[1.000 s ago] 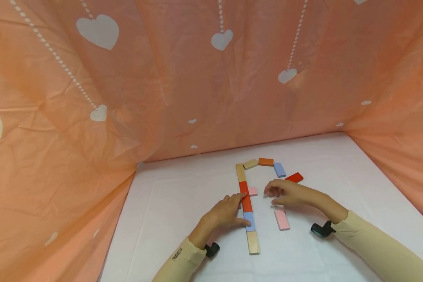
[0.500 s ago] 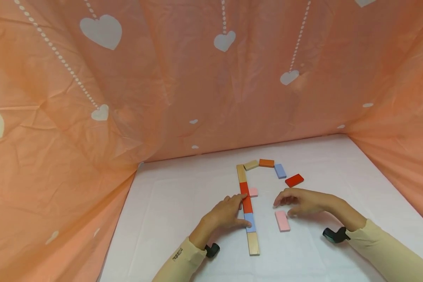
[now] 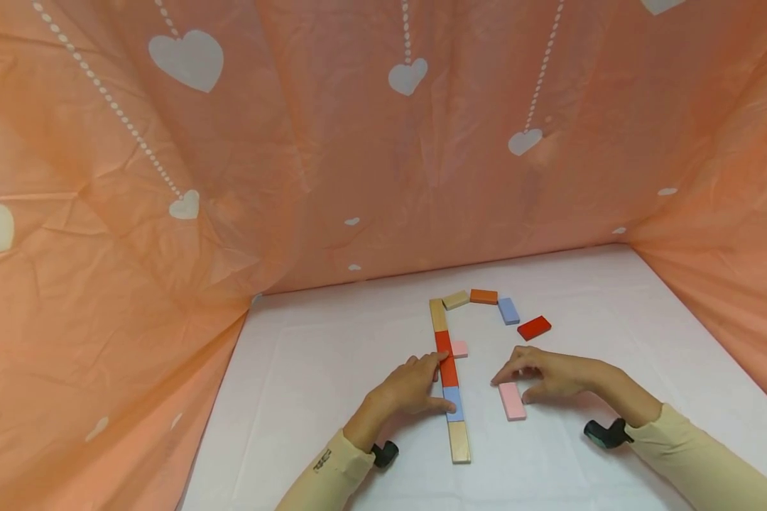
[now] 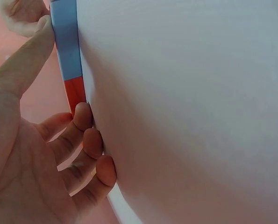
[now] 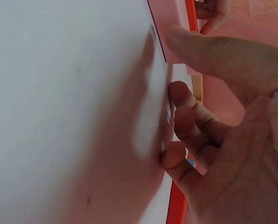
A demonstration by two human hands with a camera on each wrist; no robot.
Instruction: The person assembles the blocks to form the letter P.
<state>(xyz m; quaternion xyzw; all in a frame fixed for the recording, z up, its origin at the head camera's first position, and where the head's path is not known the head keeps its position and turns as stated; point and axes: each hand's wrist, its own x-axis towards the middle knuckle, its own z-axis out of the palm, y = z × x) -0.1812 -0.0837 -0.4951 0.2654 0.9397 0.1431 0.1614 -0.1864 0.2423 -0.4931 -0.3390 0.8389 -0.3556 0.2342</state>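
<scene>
On the white tabletop, my left hand [image 3: 405,385] lies against a straight row of flat blocks. Its index fingertip touches the red blocks [image 3: 449,372], and its thumb rests at the light blue block [image 3: 452,399]. The remaining fingertips touch down along the left side of the row, as the left wrist view shows. Farther right, my right hand [image 3: 556,372] straddles a pink block [image 3: 513,403] lying flat, thumb at its right edge and index fingertip just off its far left corner. In the right wrist view, the thumb overlaps the pink block and the other fingers are bent beside it.
Wooden blocks [image 3: 459,443] end the row at both ends. A small pink block [image 3: 460,348] sits against its right side. From the far end curve a wooden block [image 3: 457,299], an orange one [image 3: 483,297], a blue one [image 3: 508,311] and a tilted red one [image 3: 534,328].
My right hand has moved from beside the red block toward me and down to the pink block, its thumb and index finger now on either side. The left hand stays in place.
</scene>
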